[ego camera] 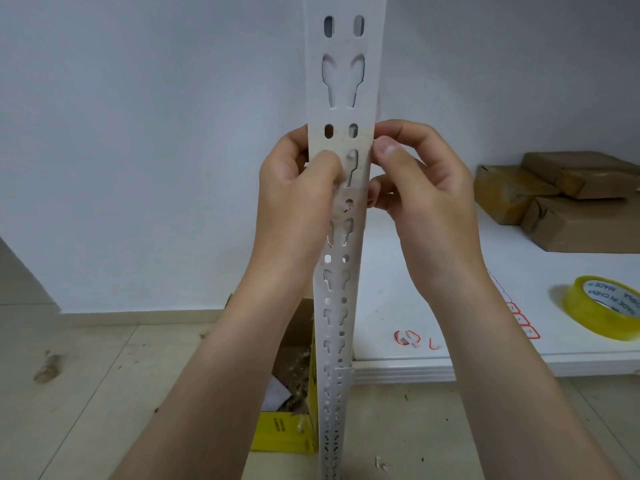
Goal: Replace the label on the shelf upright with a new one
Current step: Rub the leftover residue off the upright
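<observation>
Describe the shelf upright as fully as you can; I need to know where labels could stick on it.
The shelf upright is a white painted strip, seemingly metal, standing vertical beside the shelf board. Paired oval and keyhole slots run down its face. A clear tape-like patch with grimy residue clings mid-height. The left hand presses a thumb on that patch; the right hand pinches its right edge.

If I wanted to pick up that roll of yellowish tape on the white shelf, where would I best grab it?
The tape roll lies flat on the white shelf, its open core facing up. Probably easiest is to come from above and pinch the ring wall, one finger inside the core and the thumb on the outer band. The near side looks free; its right edge runs out of view. Both hands are busy on the shelf upright.
</observation>
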Demonstrator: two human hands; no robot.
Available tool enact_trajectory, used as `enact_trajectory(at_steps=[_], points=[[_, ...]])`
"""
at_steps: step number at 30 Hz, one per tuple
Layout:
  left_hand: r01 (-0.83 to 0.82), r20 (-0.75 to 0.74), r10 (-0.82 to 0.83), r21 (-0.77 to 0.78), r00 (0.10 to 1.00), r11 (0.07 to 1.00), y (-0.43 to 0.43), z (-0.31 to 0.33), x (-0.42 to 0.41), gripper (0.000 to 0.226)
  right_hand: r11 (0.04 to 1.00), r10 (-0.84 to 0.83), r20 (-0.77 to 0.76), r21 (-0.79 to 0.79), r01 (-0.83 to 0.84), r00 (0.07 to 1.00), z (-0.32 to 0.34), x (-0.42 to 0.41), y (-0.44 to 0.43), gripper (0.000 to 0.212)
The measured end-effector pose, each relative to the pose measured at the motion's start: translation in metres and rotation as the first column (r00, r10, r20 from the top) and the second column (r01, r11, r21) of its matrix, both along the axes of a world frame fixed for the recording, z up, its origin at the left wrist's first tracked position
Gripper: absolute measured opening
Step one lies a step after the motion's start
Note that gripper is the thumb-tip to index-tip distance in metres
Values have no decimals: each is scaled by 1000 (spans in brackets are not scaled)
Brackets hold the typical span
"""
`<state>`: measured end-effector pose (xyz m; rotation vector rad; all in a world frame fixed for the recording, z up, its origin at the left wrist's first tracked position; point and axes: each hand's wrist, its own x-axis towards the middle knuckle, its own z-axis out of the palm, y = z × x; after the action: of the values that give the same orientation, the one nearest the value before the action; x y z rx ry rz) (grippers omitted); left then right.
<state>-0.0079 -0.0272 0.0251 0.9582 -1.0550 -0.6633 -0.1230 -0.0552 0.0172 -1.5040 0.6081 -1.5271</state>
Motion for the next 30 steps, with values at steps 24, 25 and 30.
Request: enact_trajectory(at_steps=[24, 25, 30], points=[[-119, 57, 115, 60, 992, 991, -2, 11, -12, 13, 1000, 16, 12, 19, -16, 1000, -2, -2, -2, 18], [-115, 64, 111, 65, 992, 991, -2, 11, -12, 14, 1000, 15, 12, 21, -15, 1000, -2, -2, -2, 19], [-83, 69, 77, 81, 995, 993, 1, 9, -11, 24, 999, 18, 15, 28, -19, 1000, -1, -2, -1, 19]])
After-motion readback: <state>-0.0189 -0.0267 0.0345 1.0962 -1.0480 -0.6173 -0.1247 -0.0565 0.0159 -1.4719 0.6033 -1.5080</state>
